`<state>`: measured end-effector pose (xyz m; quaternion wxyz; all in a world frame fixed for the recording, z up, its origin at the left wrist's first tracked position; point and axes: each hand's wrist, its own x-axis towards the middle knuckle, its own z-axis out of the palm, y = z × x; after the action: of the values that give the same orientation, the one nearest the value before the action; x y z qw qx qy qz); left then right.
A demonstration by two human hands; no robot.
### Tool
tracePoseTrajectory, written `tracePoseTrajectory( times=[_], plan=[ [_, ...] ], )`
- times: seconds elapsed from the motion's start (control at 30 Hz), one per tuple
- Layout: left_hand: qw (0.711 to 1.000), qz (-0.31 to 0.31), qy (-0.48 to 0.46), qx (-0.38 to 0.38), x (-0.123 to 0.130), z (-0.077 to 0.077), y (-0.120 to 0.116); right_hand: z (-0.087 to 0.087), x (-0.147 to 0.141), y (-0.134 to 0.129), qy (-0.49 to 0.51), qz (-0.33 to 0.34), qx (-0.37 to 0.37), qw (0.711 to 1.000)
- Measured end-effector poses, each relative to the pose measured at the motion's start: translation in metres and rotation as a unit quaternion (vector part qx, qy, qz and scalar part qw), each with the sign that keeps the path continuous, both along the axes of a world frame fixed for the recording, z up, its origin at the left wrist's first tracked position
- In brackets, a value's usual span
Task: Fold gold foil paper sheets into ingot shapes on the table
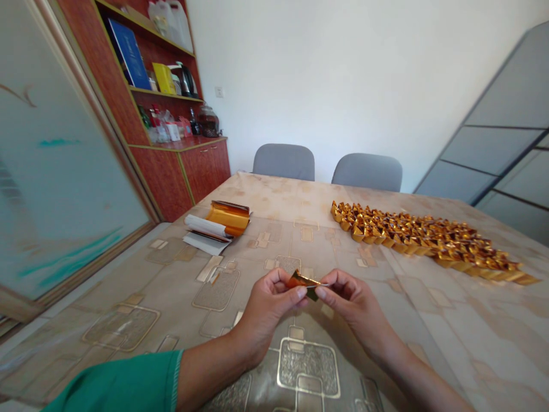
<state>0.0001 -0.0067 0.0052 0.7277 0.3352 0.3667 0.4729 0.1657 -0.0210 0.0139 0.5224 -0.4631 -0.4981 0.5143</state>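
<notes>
The left hand (268, 309) and right hand (354, 306) hover above the desk (472, 337), their fingers (301, 293) clenched from opposite sides on one small gold foil strip (304, 283). Neither hand has released it. Held this way, the strip stays up between both hands and off the desk, though its exact fold is hard to read from this angle.

Farther ahead lies one long band of folded gold pieces (429, 240). They are packed closely, perhaps to keep them together, and are too many and too overlapped to count exactly. To the left sits one foil roll (229, 218), with white paper (201, 227) against it and just beside the hands' reach. Beyond the desk stand two gray chairs (283, 163), and a red cabinet (180, 171) holds one kettle (185, 80) and one blue book (128, 54).
</notes>
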Motion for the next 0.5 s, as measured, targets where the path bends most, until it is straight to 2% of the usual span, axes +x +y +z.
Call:
tracePoseTrajectory(
  times=[0.13, 0.33, 0.5],
  plan=[
    [1.000, -0.007, -0.004, -0.003, 0.0002, -0.0031, -0.0004, 0.0012, -0.0018, -0.0022, -0.022, -0.022, 0.016, 0.999],
    [1.000, -0.017, 0.015, 0.002, -0.0011, -0.0027, 0.0006, 0.0038, 0.0015, -0.0013, 0.005, 0.047, -0.011, 0.999],
    [0.998, -0.056, 0.000, -0.024, -0.0033, 0.0013, 0.0015, 0.0042, 0.0028, 0.0010, 0.012, 0.045, -0.036, 0.998]
  ],
)
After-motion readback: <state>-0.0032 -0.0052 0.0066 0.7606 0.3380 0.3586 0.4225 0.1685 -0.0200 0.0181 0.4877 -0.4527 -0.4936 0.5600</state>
